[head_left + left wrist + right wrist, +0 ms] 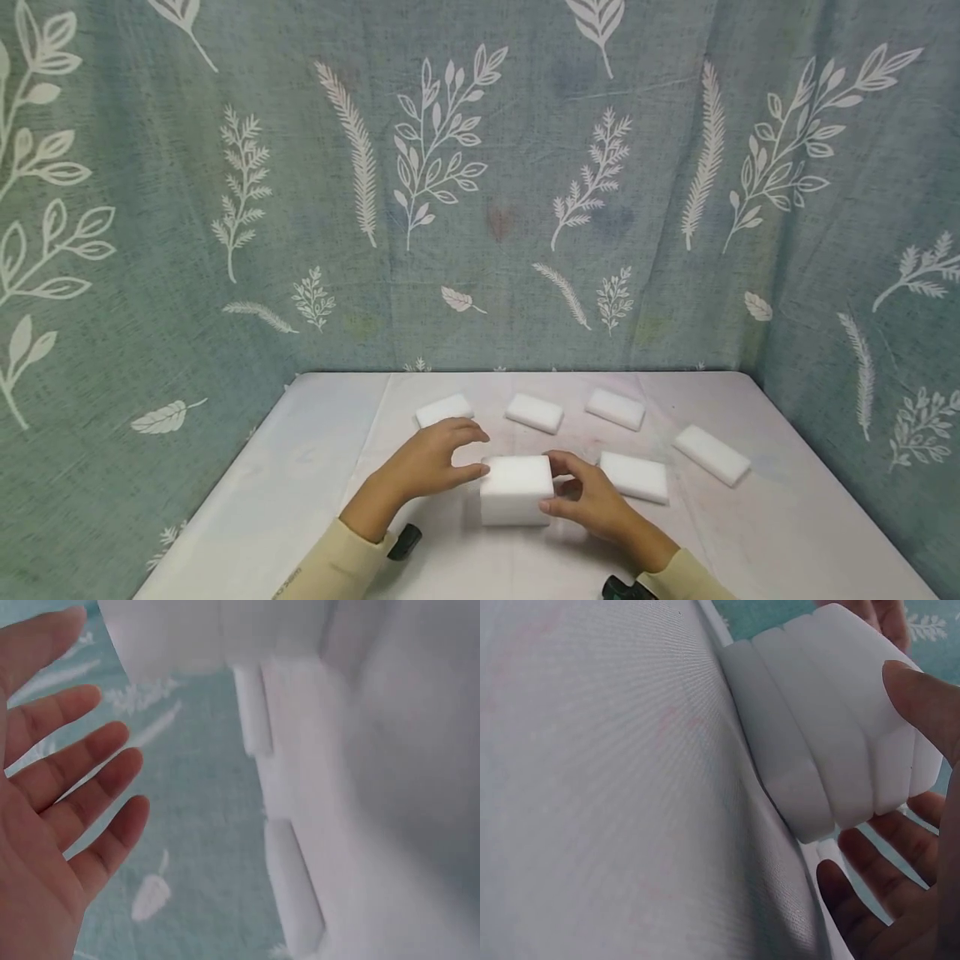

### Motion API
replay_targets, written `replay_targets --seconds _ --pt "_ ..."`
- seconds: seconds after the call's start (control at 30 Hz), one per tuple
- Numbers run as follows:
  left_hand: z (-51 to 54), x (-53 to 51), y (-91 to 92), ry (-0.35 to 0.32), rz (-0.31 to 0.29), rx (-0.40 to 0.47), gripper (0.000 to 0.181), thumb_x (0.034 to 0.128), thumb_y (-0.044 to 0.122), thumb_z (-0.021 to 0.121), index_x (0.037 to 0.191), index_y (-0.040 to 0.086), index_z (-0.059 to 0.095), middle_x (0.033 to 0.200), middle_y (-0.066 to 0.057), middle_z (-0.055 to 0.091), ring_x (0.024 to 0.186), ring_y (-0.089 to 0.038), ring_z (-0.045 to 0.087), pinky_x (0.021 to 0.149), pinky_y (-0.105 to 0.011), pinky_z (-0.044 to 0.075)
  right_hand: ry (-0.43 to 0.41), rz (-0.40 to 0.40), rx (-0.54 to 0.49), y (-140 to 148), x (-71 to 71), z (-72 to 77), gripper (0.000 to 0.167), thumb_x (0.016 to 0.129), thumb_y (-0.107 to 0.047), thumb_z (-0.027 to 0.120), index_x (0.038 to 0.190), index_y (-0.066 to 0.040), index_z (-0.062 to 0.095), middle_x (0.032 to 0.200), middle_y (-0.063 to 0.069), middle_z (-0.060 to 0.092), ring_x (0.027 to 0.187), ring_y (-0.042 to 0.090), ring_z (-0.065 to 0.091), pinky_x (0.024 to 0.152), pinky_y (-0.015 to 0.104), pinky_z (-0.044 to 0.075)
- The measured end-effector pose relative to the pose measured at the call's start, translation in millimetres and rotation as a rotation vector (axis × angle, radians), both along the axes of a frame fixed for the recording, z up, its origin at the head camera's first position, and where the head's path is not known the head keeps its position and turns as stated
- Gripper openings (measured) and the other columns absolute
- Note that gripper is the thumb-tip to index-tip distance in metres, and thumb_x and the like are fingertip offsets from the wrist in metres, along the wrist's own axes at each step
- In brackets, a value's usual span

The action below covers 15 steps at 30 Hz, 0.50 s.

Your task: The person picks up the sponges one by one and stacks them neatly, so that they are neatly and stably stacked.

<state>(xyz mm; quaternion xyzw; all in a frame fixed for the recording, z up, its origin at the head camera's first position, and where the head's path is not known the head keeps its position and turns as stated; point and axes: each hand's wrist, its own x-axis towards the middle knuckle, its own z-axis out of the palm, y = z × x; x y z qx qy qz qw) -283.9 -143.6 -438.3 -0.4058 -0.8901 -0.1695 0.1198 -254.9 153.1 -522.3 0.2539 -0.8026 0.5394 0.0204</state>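
A stack of several white foam sponge blocks (516, 492) stands on the white-covered table, its layers plain in the right wrist view. My right hand (596, 504) grips the stack's right end, with the thumb (919, 701) on the near side and the fingers at the far side. At the left end is my left hand (431, 462), fingers spread and loosely bent. Its thumb tip lies close to the stack's upper left corner; whether it touches, I cannot tell. In the left wrist view the left palm (37, 832) faces the stack with nothing held.
Single white sponges lie flat around the stack: back left (445, 410), back middle (534, 413), back right (615, 408), far right (711, 455), and one (634, 477) just beside my right hand. A green leaf-patterned cloth (495, 275) encloses the table (300, 467) at back and sides.
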Motion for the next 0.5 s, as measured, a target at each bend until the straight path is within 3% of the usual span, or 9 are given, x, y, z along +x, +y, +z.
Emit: replay_targets --seconds 0.17,0.3,0.4,0.5 --pt "-8.7 -14.2 -14.4 0.019 0.081 -0.029 0.039 0.0893 0.044 0.069 0.118 0.017 0.068 0.123 0.001 0.062 0.117 -0.017 0.056 0.095 -0.038 0.048 0.024 0.011 -0.01 1 -0.6 -0.5 0.077 0.079 -0.028 0.082 0.143 -0.01 0.043 0.121 0.003 0.061 0.11 0.022 0.057 0.089 0.04 0.052" --pt "-12.9 -26.7 -23.1 0.017 0.121 -0.034 0.037 0.0888 0.043 0.07 0.116 0.018 0.068 0.119 0.003 0.063 0.112 -0.016 0.059 0.092 -0.038 0.05 0.029 0.01 -0.028 0 -0.5 0.9 0.071 0.08 -0.025 0.082 0.14 -0.011 0.047 0.119 0.005 0.06 0.107 0.025 0.058 0.09 0.041 0.051" --pt "-16.8 -35.7 -29.6 -0.005 0.165 -0.044 0.037 0.088 0.043 0.071 0.116 0.017 0.068 0.117 0.004 0.064 0.11 -0.016 0.059 0.093 -0.038 0.049 0.02 0.013 -0.024 -2 5.2 12.0 0.067 0.082 -0.02 0.081 0.138 -0.002 0.049 0.117 0.01 0.06 0.105 0.032 0.059 0.089 0.046 0.051" --pt "-21.4 -45.8 -36.3 -0.053 0.217 -0.048 0.039 0.0873 0.042 0.072 0.116 0.016 0.069 0.117 0.003 0.064 0.11 -0.018 0.059 0.094 -0.041 0.048 0.012 0.009 -0.02 -2 5.4 12.3 0.069 0.081 -0.023 0.081 0.137 0.0 0.048 0.116 0.007 0.06 0.106 0.03 0.058 0.089 0.044 0.051"
